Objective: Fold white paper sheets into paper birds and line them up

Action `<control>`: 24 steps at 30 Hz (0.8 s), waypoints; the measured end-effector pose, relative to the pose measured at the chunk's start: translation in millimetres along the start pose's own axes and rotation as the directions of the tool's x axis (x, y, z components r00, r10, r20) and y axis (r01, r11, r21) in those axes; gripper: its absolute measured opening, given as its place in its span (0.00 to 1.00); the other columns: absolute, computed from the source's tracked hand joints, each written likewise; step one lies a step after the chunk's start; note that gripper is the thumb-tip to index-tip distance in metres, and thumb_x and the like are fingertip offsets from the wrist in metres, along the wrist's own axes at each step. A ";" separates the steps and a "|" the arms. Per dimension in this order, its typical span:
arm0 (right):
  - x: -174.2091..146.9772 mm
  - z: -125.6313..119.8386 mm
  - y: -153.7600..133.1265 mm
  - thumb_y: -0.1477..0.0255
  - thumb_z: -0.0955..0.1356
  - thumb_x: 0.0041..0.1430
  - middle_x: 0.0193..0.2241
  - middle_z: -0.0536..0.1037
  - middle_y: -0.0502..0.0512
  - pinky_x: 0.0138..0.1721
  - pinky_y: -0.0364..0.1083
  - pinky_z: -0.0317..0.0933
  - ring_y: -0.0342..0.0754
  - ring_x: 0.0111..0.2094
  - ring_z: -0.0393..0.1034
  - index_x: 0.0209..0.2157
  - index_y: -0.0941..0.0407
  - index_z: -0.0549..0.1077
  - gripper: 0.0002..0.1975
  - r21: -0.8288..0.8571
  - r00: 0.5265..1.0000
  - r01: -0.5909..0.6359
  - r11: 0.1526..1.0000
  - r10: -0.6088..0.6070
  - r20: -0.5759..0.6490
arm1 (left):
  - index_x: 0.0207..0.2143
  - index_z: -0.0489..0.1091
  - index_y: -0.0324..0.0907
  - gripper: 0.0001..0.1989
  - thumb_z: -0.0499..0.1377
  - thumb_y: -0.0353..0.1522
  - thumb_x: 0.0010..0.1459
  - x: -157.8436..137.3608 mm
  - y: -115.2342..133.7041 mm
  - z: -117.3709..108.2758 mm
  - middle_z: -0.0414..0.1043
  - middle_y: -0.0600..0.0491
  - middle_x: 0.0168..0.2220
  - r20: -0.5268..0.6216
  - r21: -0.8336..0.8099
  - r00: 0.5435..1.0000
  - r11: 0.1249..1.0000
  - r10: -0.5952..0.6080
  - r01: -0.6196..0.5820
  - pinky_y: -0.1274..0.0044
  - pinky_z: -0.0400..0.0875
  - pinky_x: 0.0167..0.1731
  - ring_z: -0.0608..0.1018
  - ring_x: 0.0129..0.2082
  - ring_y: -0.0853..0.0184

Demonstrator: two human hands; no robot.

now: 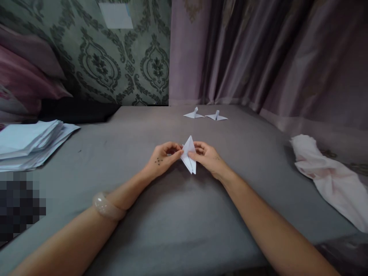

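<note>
Between my two hands is a piece of folded white paper (189, 153), kite-shaped, with a point at the top and a split lower end. My left hand (165, 158) pinches its left edge between thumb and fingers. On the other side my right hand (208, 156) grips it, the thumb pressed flat on the front face and the fingers behind. Some fingertips are hidden by the paper. Farther back on the grey cloth stand two folded paper cranes, a left crane (194, 113) and a right crane (216, 115), with wings spread.
A stack of white paper (31, 142) lies at the left edge of the grey-covered surface (138, 237). At the right lies a crumpled pale pink cloth (327, 176). Purple curtains (189, 53) and a patterned wall (129, 65) close off the back.
</note>
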State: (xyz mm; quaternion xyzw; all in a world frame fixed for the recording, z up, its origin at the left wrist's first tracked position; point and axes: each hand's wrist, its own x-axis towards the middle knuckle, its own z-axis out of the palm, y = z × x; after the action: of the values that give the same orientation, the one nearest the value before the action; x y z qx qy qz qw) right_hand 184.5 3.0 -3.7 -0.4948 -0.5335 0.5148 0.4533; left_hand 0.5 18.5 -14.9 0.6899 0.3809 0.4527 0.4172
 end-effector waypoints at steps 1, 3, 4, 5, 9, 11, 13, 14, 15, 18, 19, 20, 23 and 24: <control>0.2 -0.6 -0.6 0.74 0.72 0.50 0.46 0.77 0.59 0.46 0.50 0.68 0.47 0.42 0.75 0.44 0.56 0.70 0.18 0.046 1.000 -0.007 0.999 0.009 -0.030 | 0.31 0.71 0.38 0.09 0.61 0.37 0.56 -0.4 2.1 0.2 0.75 0.48 0.36 -0.026 -0.004 0.998 0.998 0.059 -0.059 0.75 0.71 0.39 0.76 0.34 0.68; 0.4 -2.1 -1.4 0.73 0.74 0.47 0.49 0.75 0.61 0.46 0.50 0.69 0.48 0.42 0.75 0.45 0.55 0.70 0.22 0.134 0.997 -0.029 0.991 0.038 -0.064 | 0.31 0.70 0.39 0.07 0.61 0.35 0.56 -1.4 4.9 0.2 0.74 0.48 0.38 -0.070 0.012 0.980 0.983 0.185 -0.184 0.73 0.70 0.45 0.76 0.39 0.66; 0.4 -2.7 -2.0 0.72 0.75 0.46 0.49 0.76 0.61 0.45 0.50 0.69 0.48 0.42 0.76 0.46 0.55 0.69 0.23 0.181 0.997 -0.042 0.983 0.052 -0.050 | 0.32 0.70 0.39 0.06 0.61 0.33 0.57 -2.1 5.6 0.3 0.74 0.48 0.38 -0.078 0.032 0.968 0.971 0.240 -0.238 0.72 0.69 0.47 0.75 0.41 0.66; 0.1 -3.1 -2.9 0.71 0.75 0.47 0.46 0.77 0.60 0.43 0.50 0.69 0.49 0.40 0.76 0.47 0.55 0.69 0.24 0.226 0.998 -0.052 0.973 0.058 -0.022 | 0.32 0.70 0.40 0.04 0.61 0.32 0.57 -2.9 6.0 0.7 0.73 0.48 0.39 -0.080 0.057 0.955 0.958 0.285 -0.281 0.71 0.68 0.49 0.75 0.42 0.66; -2.6 -1.4 -9.0 0.69 0.75 0.46 0.35 0.79 0.54 0.42 0.48 0.68 0.47 0.35 0.76 0.46 0.55 0.67 0.25 0.302 1.000 0.017 0.953 -0.017 -0.002 | 0.39 0.69 0.41 0.06 0.61 0.29 0.57 -6.3 6.8 6.7 0.70 0.49 0.41 -0.138 0.038 0.924 0.934 0.357 -0.355 0.73 0.70 0.46 0.75 0.40 0.68; -4.4 0.7 -12.1 0.68 0.75 0.45 0.33 0.79 0.51 0.42 0.48 0.68 0.46 0.34 0.76 0.45 0.55 0.67 0.25 0.279 0.996 0.083 0.957 -0.073 -0.047 | 0.46 0.66 0.43 0.16 0.63 0.31 0.55 -7.6 8.2 11.1 0.68 0.48 0.46 -0.195 -0.076 0.932 0.943 0.305 -0.325 0.74 0.72 0.43 0.75 0.37 0.70; -6.3 3.1 -14.0 0.67 0.75 0.44 0.32 0.79 0.50 0.40 0.47 0.67 0.46 0.33 0.75 0.45 0.55 0.67 0.25 0.228 0.988 0.150 0.962 -0.135 -0.079 | 0.49 0.64 0.44 0.21 0.65 0.32 0.53 -8.4 10.7 14.4 0.68 0.48 0.47 -0.178 -0.201 0.962 0.949 0.206 -0.241 0.74 0.73 0.41 0.76 0.36 0.71; -7.3 4.4 -14.3 0.66 0.75 0.45 0.32 0.79 0.50 0.39 0.47 0.67 0.45 0.32 0.75 0.45 0.54 0.67 0.25 0.192 0.982 0.183 0.964 -0.168 -0.090 | 0.49 0.65 0.43 0.21 0.65 0.33 0.53 -8.6 12.3 15.4 0.70 0.48 0.46 -0.149 -0.247 0.977 0.950 0.156 -0.189 0.74 0.74 0.41 0.77 0.36 0.70; -8.3 5.7 -14.2 0.66 0.75 0.45 0.31 0.79 0.50 0.38 0.47 0.67 0.45 0.31 0.74 0.45 0.54 0.67 0.25 0.149 0.974 0.217 0.965 -0.204 -0.096 | 0.47 0.67 0.42 0.19 0.65 0.33 0.53 -8.8 13.8 15.8 0.72 0.48 0.43 -0.119 -0.274 0.987 0.952 0.110 -0.139 0.73 0.74 0.41 0.77 0.36 0.68; -11.3 10.1 -11.9 0.66 0.74 0.48 0.32 0.78 0.51 0.38 0.46 0.67 0.44 0.33 0.74 0.45 0.54 0.68 0.22 0.018 0.941 0.321 0.947 -0.316 -0.117 | 0.36 0.73 0.40 0.10 0.64 0.36 0.53 -9.1 18.0 14.9 0.77 0.50 0.34 -0.113 -0.276 0.994 0.960 0.012 -0.043 0.73 0.74 0.39 0.78 0.34 0.66; -12.2 11.4 -11.0 0.67 0.73 0.49 0.34 0.78 0.51 0.39 0.46 0.67 0.45 0.34 0.74 0.45 0.53 0.69 0.21 -0.011 0.929 0.349 0.937 -0.348 -0.125 | 0.33 0.73 0.40 0.09 0.64 0.36 0.53 -9.1 19.0 14.3 0.77 0.51 0.32 -0.136 -0.267 0.991 0.963 -0.007 -0.030 0.73 0.73 0.38 0.78 0.33 0.67; -13.1 12.6 -10.3 0.67 0.73 0.49 0.35 0.78 0.52 0.40 0.46 0.67 0.45 0.36 0.74 0.45 0.53 0.69 0.21 -0.029 0.921 0.367 0.930 -0.368 -0.128 | 0.31 0.73 0.40 0.09 0.65 0.37 0.53 -9.1 19.9 13.8 0.77 0.51 0.31 -0.161 -0.260 0.987 0.965 -0.019 -0.024 0.74 0.73 0.37 0.77 0.32 0.67; -14.9 14.5 -10.4 0.69 0.73 0.48 0.36 0.77 0.53 0.41 0.47 0.67 0.45 0.37 0.74 0.45 0.53 0.69 0.21 -0.038 0.930 0.343 0.939 -0.345 -0.127 | 0.29 0.73 0.40 0.09 0.65 0.37 0.52 -9.0 21.3 13.3 0.77 0.53 0.30 -0.215 -0.272 0.976 0.962 -0.033 -0.027 0.75 0.73 0.35 0.77 0.30 0.69; -15.2 14.4 -11.3 0.69 0.73 0.47 0.35 0.77 0.52 0.41 0.47 0.67 0.45 0.36 0.74 0.44 0.54 0.70 0.21 -0.026 0.939 0.319 0.947 -0.320 -0.125 | 0.29 0.73 0.40 0.09 0.65 0.37 0.52 -8.9 21.5 13.6 0.77 0.53 0.29 -0.219 -0.283 0.975 0.959 -0.036 -0.028 0.76 0.72 0.34 0.76 0.29 0.69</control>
State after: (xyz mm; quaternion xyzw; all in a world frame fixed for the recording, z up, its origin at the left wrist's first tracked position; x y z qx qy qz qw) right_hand 171.0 -13.3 7.2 -0.4347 -0.5779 0.4003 0.5629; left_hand 13.9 -0.5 -1.1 0.5669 0.3576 0.5761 0.4678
